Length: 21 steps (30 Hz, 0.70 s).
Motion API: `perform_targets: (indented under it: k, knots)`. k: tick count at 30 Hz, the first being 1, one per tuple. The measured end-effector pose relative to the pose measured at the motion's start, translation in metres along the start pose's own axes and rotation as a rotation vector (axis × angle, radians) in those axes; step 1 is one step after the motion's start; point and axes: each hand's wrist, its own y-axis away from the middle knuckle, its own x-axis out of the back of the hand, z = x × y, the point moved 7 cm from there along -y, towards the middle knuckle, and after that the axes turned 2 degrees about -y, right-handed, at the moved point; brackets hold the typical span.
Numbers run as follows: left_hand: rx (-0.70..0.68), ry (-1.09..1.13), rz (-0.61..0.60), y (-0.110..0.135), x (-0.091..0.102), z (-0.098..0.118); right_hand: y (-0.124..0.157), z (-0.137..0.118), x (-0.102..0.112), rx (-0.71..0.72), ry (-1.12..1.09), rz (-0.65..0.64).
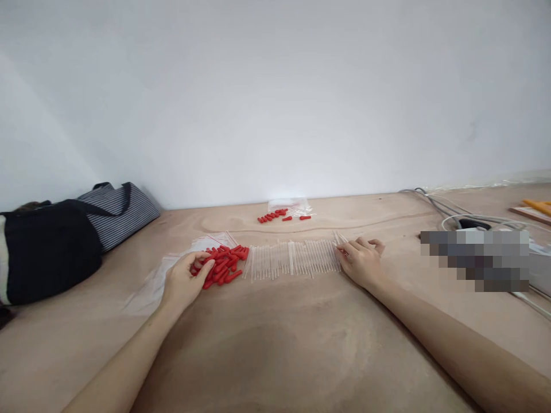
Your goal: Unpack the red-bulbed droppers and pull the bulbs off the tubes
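A row of several thin clear plastic tubes (293, 258) lies side by side across the wooden table (275, 344). At its left end is a heap of small red caps (224, 265). My left hand (185, 281) rests at the heap's left edge, fingers curled and pinching among the caps. My right hand (360, 261) sits at the row's right end, fingers bent and touching the last tubes there.
Clear zip bags (150, 284) lie under and left of the caps. A second small bag with red caps (286, 213) sits near the wall. A black bag (47, 249) and a striped bag (118, 215) stand at left. Cables (456, 215) run at right.
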Motion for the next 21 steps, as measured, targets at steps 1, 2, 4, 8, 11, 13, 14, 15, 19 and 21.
perform_targets:
  k: [1, 2, 4, 8, 11, 13, 14, 15, 19, 21]
  knots:
    - [0.008, 0.003, -0.006, 0.000, -0.001, 0.000, 0.000, -0.001, -0.001, 0.012, 0.002, -0.013]
    - [0.014, 0.013, -0.017, 0.001, -0.002, -0.001, 0.001, -0.001, -0.002, 0.021, 0.002, -0.027]
    - [0.006, 0.028, -0.040, 0.001, -0.005, 0.001, 0.002, -0.002, -0.003, 0.030, 0.000, -0.059]
    - [-0.108, -0.029, -0.052, 0.002, -0.009, 0.009, 0.003, -0.001, -0.005, 0.028, -0.014, -0.121]
    - [-0.173, -0.080, 0.020, 0.001, -0.004, 0.016, 0.002, 0.002, -0.003, 0.020, -0.031, -0.136]
    - [-0.214, -0.092, 0.111, 0.005, 0.001, 0.026, 0.000, 0.008, 0.001, -0.013, -0.027, -0.108]
    - [-0.246, -0.088, 0.147, 0.009, 0.003, 0.034, 0.000, 0.013, 0.004, -0.032, -0.021, -0.088]
    - [-0.287, -0.076, 0.165, 0.014, 0.002, 0.043, -0.001, 0.017, 0.007, -0.049, -0.014, -0.071]
    - [-0.521, 0.047, -0.062, 0.046, -0.025, 0.092, 0.001, 0.031, 0.013, -0.068, 0.011, -0.079]
    - [-0.655, 0.133, -0.268, 0.066, -0.045, 0.114, 0.003, 0.034, 0.013, -0.052, 0.017, -0.117]
